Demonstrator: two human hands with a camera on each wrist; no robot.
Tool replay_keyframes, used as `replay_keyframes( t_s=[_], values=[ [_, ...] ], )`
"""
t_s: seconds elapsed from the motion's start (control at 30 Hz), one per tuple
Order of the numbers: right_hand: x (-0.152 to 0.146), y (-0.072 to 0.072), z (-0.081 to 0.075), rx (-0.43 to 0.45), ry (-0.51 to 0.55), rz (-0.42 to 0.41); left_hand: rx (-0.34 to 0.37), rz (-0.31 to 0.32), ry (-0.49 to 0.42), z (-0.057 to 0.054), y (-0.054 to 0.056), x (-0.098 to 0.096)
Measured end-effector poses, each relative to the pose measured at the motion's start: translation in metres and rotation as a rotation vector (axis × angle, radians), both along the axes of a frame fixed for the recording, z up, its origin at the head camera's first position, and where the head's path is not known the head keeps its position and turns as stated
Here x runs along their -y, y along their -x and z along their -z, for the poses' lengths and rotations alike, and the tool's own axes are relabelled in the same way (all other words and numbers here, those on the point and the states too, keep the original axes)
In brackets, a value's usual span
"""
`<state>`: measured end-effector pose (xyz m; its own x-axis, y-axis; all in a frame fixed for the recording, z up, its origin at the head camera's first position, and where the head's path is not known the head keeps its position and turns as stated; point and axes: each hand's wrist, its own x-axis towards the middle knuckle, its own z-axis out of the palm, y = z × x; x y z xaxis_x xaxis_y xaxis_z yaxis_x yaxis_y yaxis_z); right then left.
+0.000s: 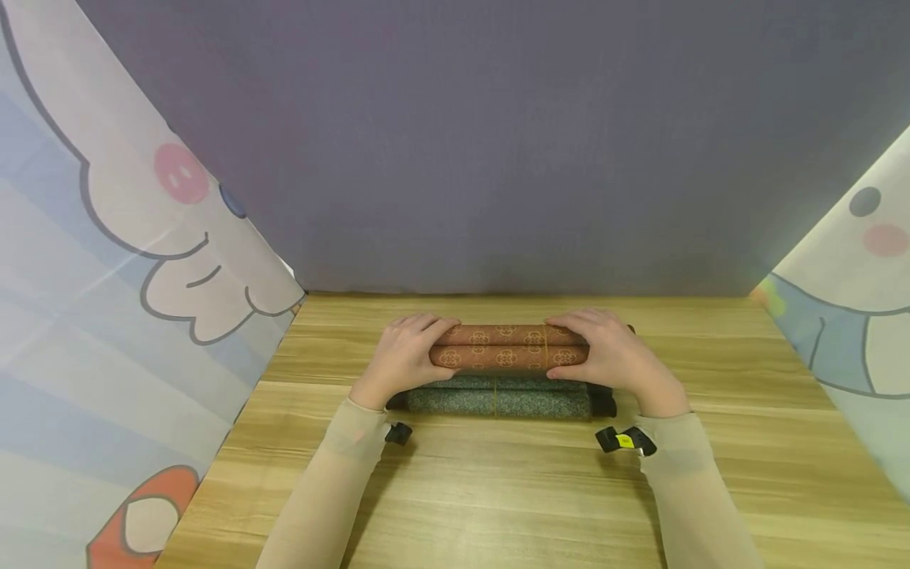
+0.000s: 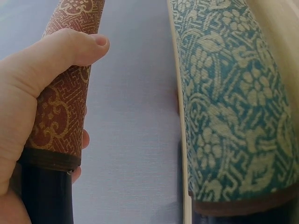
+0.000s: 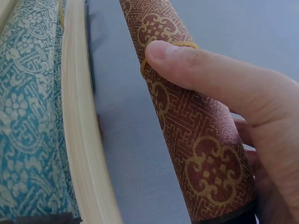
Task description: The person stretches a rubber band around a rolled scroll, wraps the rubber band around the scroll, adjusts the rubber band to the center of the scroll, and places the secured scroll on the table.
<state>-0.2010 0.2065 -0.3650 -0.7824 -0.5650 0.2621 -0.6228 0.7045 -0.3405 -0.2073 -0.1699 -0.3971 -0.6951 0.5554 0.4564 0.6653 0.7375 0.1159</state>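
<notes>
A reddish-brown scroll (image 1: 506, 358) with gold patterns is held up by its two ends, one in each hand. My left hand (image 1: 404, 354) grips its left end, the thumb laid across the brocade, close to a dark end knob (image 2: 46, 196). Around the right end my right hand (image 1: 610, 353) curls, with its thumb pressed by a thin yellow band (image 3: 186, 44). Nearer the body a teal-green patterned scroll (image 1: 540, 405) with black ends lies on the wooden table, partly hidden by the brown one. Both scrolls show two rolls side by side.
The wooden table (image 1: 498, 506) meets a grey wall panel (image 1: 498, 158) at the back. Cartoon-printed curtains stand at the left (image 1: 213, 269) and right (image 1: 839, 332). Black wrist-camera mounts (image 1: 617, 440) stick out inward from the sleeves.
</notes>
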Motion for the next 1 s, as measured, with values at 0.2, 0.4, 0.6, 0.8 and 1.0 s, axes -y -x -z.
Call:
replay_keyframes(
  t_s=[0.2,0.4,0.6,0.8,1.0],
  values=[
    [0.002,-0.001,-0.001,0.002,-0.007,-0.001,-0.006,0.008,-0.004,0.0,-0.001,-0.001],
    [0.004,-0.001,-0.002,0.007,-0.018,-0.01,-0.009,0.012,-0.002,-0.002,-0.002,-0.002],
    [0.007,-0.002,-0.004,-0.004,-0.012,-0.018,-0.016,0.013,-0.006,-0.001,-0.002,-0.002],
    [0.009,-0.003,-0.006,-0.002,-0.027,-0.012,-0.02,0.01,-0.01,0.0,-0.002,-0.002],
    [0.014,-0.003,-0.004,0.019,-0.036,-0.026,-0.012,0.001,-0.012,-0.002,-0.004,-0.005]
  ],
)
